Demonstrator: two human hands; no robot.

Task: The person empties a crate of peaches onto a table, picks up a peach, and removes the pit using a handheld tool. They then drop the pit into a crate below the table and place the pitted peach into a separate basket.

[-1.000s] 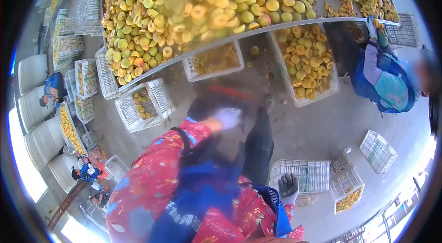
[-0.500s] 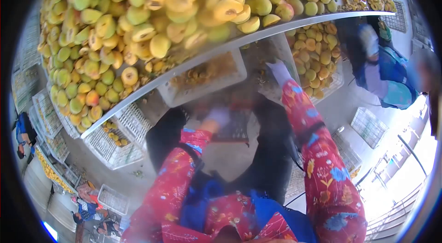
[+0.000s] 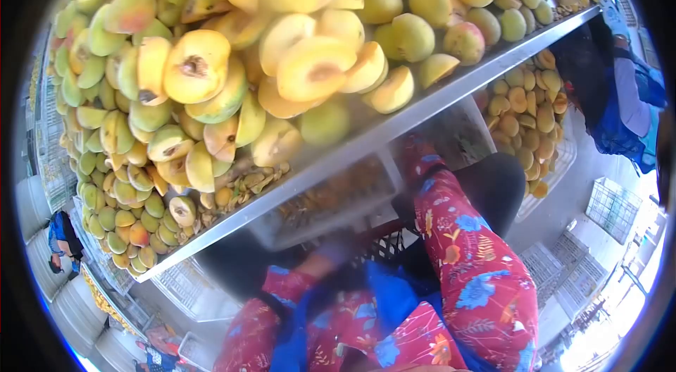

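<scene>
Halved yellow-green fruit [image 3: 197, 65] lies heaped on a metal-edged table [image 3: 394, 122] across the upper view. Below the table edge, beside a pale bin, my left hand [image 3: 334, 251] is low in front of my body, a blur with its fingers unclear. The right sleeve [image 3: 472, 252], red with flowers, reaches up toward the table's edge. Dimness under that edge hides the right hand at its end. A pale bin [image 3: 338, 196] with scraps stands under the table between the two arms.
More fruit [image 3: 524, 115] fills a container under the table at the right. A co-worker's blue-clad arm [image 3: 627, 101] is at the far right. White crates [image 3: 612, 210] stand on the floor. Another person [image 3: 63, 238] is at the far left.
The view has shifted closer to the fruit heap. My left hand appears lower in view, and my right arm's end is now under the table edge. The co-worker's arm appears farther right.
</scene>
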